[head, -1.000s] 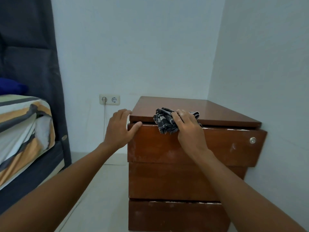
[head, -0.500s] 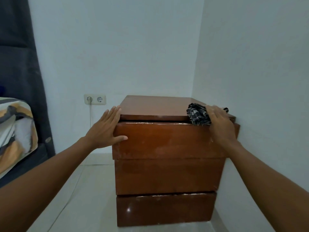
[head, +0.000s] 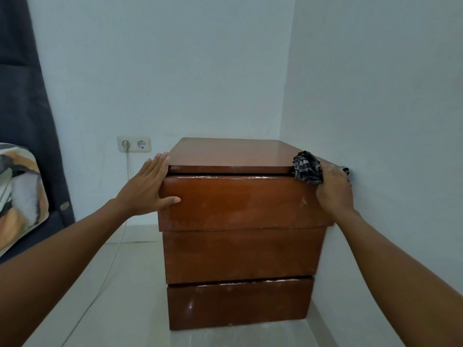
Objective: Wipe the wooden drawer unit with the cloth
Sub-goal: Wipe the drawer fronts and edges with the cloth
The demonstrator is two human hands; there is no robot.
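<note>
Checked cloth [head: 307, 167] under right hand [head: 334, 189] has reached the unit's right corner.

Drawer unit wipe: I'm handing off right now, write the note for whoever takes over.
Left hand: flat and open, bracing the top-left corner of the wooden drawer unit, thumb on the top drawer front.
Right hand: holds the bunched checked cloth at the top-right front corner, close to the right wall.
Done: cannot tell how much is wiped; the cloth is at the right end of the top's front edge.
Left: pale smudges still show on the top drawer front, and white specks along the bottom drawer's upper edge.
</note>
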